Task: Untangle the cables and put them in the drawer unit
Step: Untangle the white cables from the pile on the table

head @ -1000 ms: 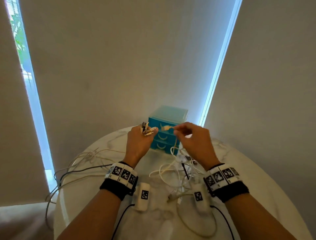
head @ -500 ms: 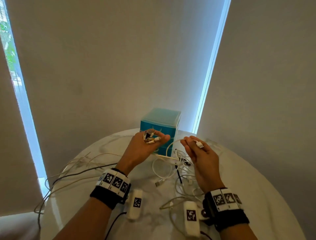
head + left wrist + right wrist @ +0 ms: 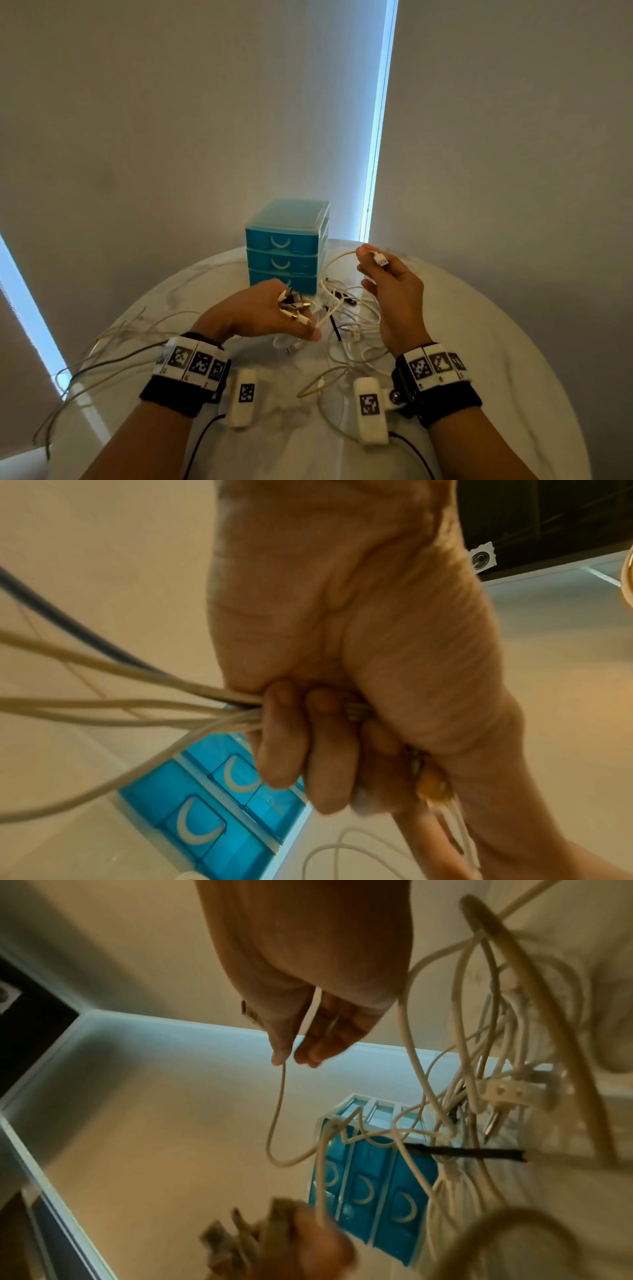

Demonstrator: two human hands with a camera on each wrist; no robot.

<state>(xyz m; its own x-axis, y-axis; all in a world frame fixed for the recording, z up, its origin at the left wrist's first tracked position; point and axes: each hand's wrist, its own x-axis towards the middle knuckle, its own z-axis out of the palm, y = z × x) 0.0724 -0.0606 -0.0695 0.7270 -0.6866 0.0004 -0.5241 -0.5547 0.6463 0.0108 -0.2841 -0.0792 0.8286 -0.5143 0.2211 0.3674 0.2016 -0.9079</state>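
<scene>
My right hand (image 3: 394,291) has swung out to the right of the drawer unit (image 3: 286,246), fingers pinching one white USB cable (image 3: 337,258) whose plug (image 3: 382,259) now points right, away from the unit, with the cord arcing back left toward the tangle (image 3: 346,318) on the desk (image 3: 496,342) in front of the drawers. My left hand (image 3: 263,313) has dropped lower before the unit, fist closed on a bunch of plugs (image 3: 293,303). I judge that one cable is coming free; all three drawers are shut.
</scene>
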